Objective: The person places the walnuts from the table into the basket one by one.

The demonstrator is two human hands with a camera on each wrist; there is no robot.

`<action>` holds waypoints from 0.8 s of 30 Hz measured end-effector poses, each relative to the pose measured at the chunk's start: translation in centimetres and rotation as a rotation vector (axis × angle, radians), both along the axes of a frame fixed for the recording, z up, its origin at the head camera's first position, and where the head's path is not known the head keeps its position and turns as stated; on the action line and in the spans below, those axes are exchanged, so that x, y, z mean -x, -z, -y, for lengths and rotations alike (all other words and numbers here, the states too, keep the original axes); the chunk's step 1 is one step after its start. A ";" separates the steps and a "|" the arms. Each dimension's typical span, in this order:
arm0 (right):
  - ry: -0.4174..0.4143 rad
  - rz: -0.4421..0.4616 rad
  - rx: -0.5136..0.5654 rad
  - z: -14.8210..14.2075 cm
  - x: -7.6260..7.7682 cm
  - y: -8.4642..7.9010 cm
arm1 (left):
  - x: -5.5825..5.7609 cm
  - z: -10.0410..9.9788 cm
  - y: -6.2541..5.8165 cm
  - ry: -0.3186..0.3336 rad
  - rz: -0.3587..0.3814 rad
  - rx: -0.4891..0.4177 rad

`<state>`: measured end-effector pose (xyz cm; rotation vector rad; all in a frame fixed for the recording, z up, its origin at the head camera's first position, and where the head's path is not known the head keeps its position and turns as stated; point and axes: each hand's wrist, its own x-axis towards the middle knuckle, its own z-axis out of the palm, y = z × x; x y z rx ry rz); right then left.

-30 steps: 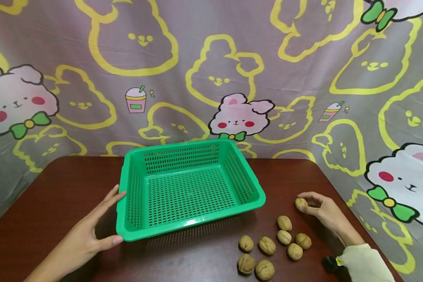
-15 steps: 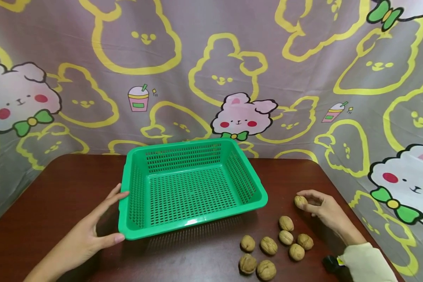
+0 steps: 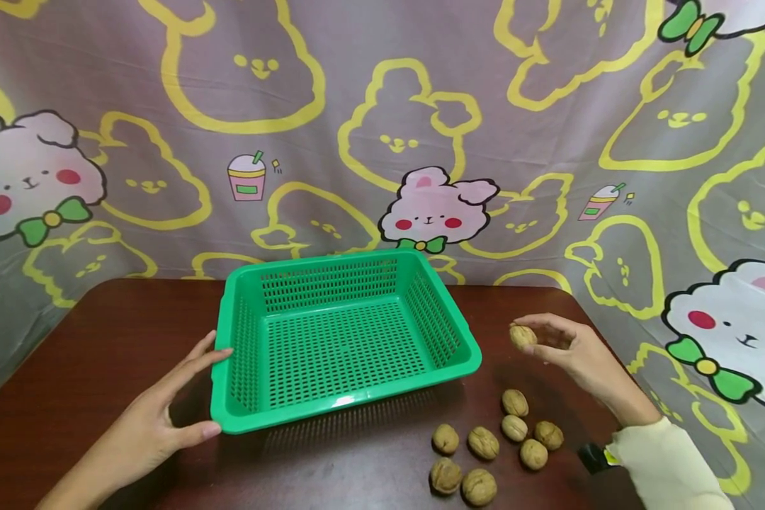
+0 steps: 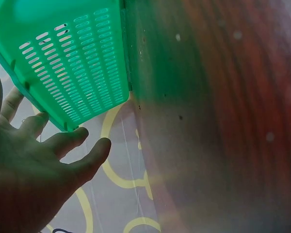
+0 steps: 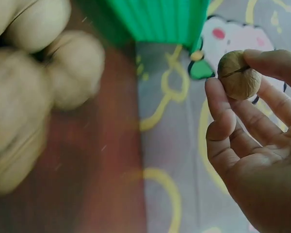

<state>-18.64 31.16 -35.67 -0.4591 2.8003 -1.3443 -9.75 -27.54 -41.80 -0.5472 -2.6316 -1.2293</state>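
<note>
A walnut [image 3: 523, 336] is pinched between the thumb and fingers of my right hand [image 3: 576, 354], lifted off the table to the right of the basket. The right wrist view shows the same walnut [image 5: 239, 75] at the fingertips, its seam facing the camera. A green plastic basket [image 3: 344, 405] with slotted walls stands mid-table, and nothing lies in it. My left hand [image 3: 149, 425] is at its left side, fingers extended and spread, fingertips on the rim and thumb by the near corner. In the left wrist view the fingers [image 4: 68, 141] lie along the basket's outer edge.
Several loose walnuts [image 3: 483, 443] lie on the dark wooden table [image 3: 331, 474] at the front right, between the basket and the right forearm. A patterned cloth [image 3: 331, 163] hangs behind the table and along its right side.
My right hand has raised the walnut from the table and carried it left, closer to the basket. The left hand and the basket have stayed in place.
</note>
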 end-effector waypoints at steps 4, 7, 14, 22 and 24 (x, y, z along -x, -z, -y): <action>-0.049 -0.028 0.018 1.5 0.1 -1.6 | -0.1 0.1 -0.1 -0.024 -0.015 0.033; -0.073 -0.030 0.021 2.8 0.1 -2.7 | -0.1 0.2 -0.2 -0.038 -0.021 0.065; -0.118 -0.006 -0.030 6.4 0.7 -4.6 | 0.0 0.0 -0.3 -0.031 -0.028 0.058; -0.324 0.091 0.041 10.8 2.4 -5.7 | -0.1 0.0 -0.3 -0.026 -0.024 0.040; -0.367 0.109 0.039 12.0 2.7 -6.0 | -0.2 0.1 -0.3 -0.021 -0.019 0.028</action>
